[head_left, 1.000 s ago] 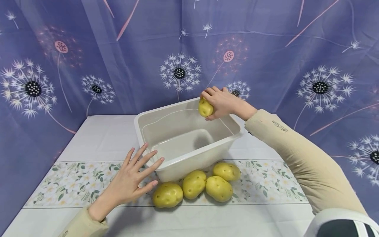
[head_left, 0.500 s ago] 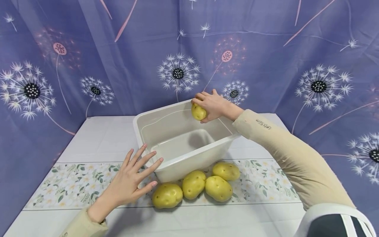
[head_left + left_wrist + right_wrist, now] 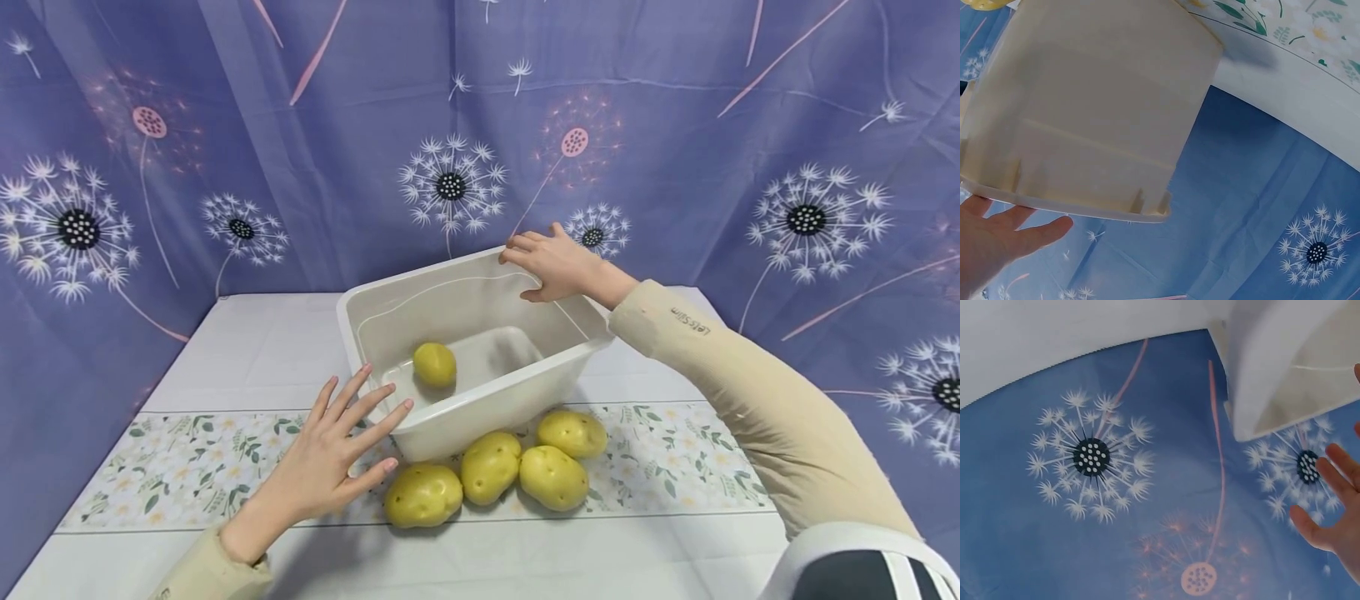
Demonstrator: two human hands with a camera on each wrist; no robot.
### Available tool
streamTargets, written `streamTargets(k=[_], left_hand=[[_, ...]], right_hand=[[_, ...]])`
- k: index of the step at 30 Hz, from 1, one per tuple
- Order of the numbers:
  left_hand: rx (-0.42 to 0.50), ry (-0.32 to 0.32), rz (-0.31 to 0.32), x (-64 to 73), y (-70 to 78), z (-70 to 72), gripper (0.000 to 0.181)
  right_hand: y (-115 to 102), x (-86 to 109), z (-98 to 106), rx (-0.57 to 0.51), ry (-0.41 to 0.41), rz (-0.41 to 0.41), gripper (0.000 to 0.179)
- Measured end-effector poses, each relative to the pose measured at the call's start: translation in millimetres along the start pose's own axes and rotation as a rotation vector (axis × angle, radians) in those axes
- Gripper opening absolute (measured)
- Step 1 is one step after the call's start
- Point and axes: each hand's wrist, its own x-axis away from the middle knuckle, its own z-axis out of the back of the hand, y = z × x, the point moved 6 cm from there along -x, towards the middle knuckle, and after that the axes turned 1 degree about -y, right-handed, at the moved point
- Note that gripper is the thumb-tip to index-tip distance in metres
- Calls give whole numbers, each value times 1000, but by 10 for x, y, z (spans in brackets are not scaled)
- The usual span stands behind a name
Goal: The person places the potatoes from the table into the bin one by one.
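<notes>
A single potato [image 3: 435,365] sits inside the pale grey plastic tub [image 3: 480,403], toward its left end. Over the tub's back right part is my right hand [image 3: 558,265], fingers spread and holding nothing; the right wrist view shows the same hand [image 3: 1341,515] beside the tub's rim. My left hand [image 3: 318,454] has its fingers spread at the tub's front left corner, its fingertips overlapping the rim. In the left wrist view, the left hand's fingers [image 3: 1041,234] are right at the rim of the tub [image 3: 1097,112].
Several yellow potatoes [image 3: 491,468] lie in a row on the table in front of the tub. A floral strip [image 3: 675,467] runs across the white tabletop [image 3: 262,342]. Behind stands a purple-blue curtain [image 3: 337,167] with dandelion prints. A white-and-dark rounded object [image 3: 847,567] shows at bottom right.
My right hand has let go of the potato, which has dropped into the tub and lies at its left end. The right hand moved left, then slightly back right. The left hand stays still.
</notes>
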Motion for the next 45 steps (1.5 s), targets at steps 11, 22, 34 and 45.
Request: streamTargets(k=[11, 22, 34, 45], left_hand=[[-10, 11, 2, -15, -17, 18, 55], [-7, 27, -7, -17, -16, 35, 55], [8, -18, 18, 6, -24, 25, 55], [13, -17, 17, 9, -8, -1, 55]], right_hand=[[-122, 358, 276, -25, 141, 27, 47], [-315, 856, 343, -72, 256, 45, 49], [-613, 1372, 237, -75, 347, 106, 47], [-944, 1684, 55, -105, 399, 128, 44]])
